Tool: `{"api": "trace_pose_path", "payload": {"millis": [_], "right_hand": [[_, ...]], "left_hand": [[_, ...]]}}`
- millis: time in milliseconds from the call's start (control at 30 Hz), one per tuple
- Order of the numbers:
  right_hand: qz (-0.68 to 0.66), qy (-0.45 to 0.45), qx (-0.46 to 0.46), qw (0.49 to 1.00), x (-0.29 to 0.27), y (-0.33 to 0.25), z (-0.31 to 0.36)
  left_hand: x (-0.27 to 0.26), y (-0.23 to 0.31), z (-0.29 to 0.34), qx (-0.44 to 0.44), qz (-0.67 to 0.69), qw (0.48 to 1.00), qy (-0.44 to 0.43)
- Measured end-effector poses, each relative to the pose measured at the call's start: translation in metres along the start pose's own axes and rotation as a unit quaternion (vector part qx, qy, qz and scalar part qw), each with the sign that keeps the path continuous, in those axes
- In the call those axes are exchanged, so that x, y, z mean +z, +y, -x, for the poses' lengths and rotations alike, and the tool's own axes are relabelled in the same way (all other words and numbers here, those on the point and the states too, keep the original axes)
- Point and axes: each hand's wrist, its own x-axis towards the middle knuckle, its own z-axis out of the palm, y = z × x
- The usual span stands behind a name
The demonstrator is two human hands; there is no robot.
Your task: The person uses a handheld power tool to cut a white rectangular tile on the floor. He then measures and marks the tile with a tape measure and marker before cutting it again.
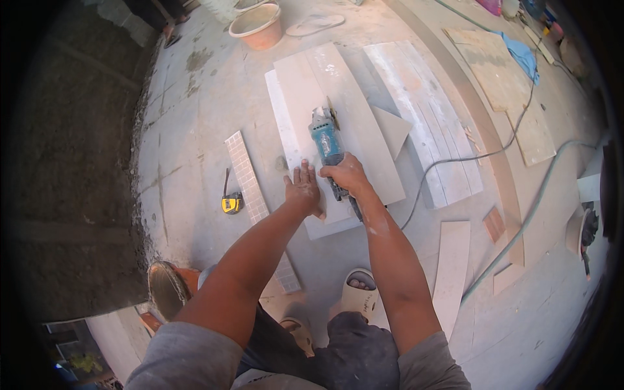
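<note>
My right hand (346, 174) is wrapped round the rear of a teal angle grinder (325, 138), whose disc (333, 110) points away from me over a long pale tile (367, 140). Whether the disc touches the tile I cannot tell. Just left of the grinder, my left hand (303, 188) lies spread at the tile's near left edge, fingers stretched forward. Beneath the tile lies another whitish board (276, 97), showing along the left side and the near end. A tile corner (392, 130) sticks out at the right.
Left of the tile lie a yellow tape measure (232, 203) and a narrow patterned strip (247, 175). A long whitish block (432, 123) stands to the right, with the power cord (448, 160) crossing it. Beyond are a bucket (258, 29) and another person's foot (170, 36).
</note>
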Motion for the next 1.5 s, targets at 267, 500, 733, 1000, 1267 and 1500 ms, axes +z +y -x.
{"api": "trace_pose_path", "payload": {"millis": [267, 500, 733, 1000, 1267, 1500], "right_hand": [[0.011, -0.029, 0.01, 0.999, -0.005, -0.005, -0.002], [0.008, -0.021, 0.016, 1.0, -0.005, -0.003, 0.003], [0.01, -0.022, 0.014, 1.0, -0.007, -0.007, 0.01], [0.015, -0.003, -0.007, 1.0, -0.006, -0.001, 0.017], [0.019, -0.023, 0.013, 0.999, -0.005, 0.011, 0.016], [0.004, -0.018, 0.017, 1.0, -0.003, 0.014, 0.016]], "left_hand": [[-0.003, -0.004, -0.009, -0.001, 0.003, 1.0, 0.007], [-0.003, -0.002, -0.008, -0.008, 0.005, 1.0, 0.008], [-0.005, -0.002, -0.006, -0.002, 0.002, 1.0, 0.004], [-0.003, -0.004, -0.008, 0.0, -0.002, 1.0, 0.012], [0.003, -0.005, -0.011, 0.003, 0.0, 1.0, 0.026], [0.004, -0.005, -0.012, 0.004, 0.002, 0.999, 0.034]]}}
